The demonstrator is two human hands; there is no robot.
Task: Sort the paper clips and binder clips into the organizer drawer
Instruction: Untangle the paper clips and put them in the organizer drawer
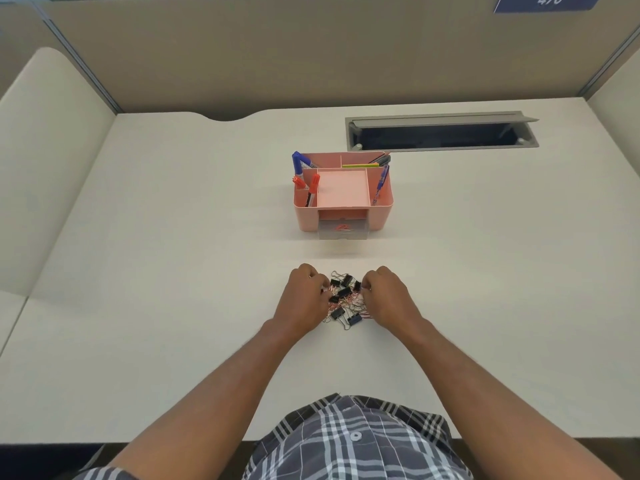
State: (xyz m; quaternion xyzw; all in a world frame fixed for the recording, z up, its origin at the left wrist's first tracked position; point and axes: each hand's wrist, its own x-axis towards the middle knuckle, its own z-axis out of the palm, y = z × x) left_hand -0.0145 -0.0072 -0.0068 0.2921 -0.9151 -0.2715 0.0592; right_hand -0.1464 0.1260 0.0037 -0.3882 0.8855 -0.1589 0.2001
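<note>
Plaid shirt fabric (349, 441) fills the near edge of the view, and from it two bare forearms reach out over the pale desk (173, 271) to a small heap of clips (344, 301) lying between the hands. Both the left hand (304, 296) and the right hand (386, 294) have fingers curled inward at the heap's edges; whether either has actually pinched a clip I cannot tell, as the fingertips are hidden. Black binder clips (344, 292) with wire handles lie tangled among thin reddish paper clips (329, 315). These should be light and stiff, the wires likely to snag one another, so lifting a binder clip by its black body, or a paper clip by one loop, looks wisest. Well beyond, farther along the desk, stands the pink organizer (343, 192) holding markers (304, 174), its clear drawer (343, 230) pulled open at the near side with something red already inside.
</note>
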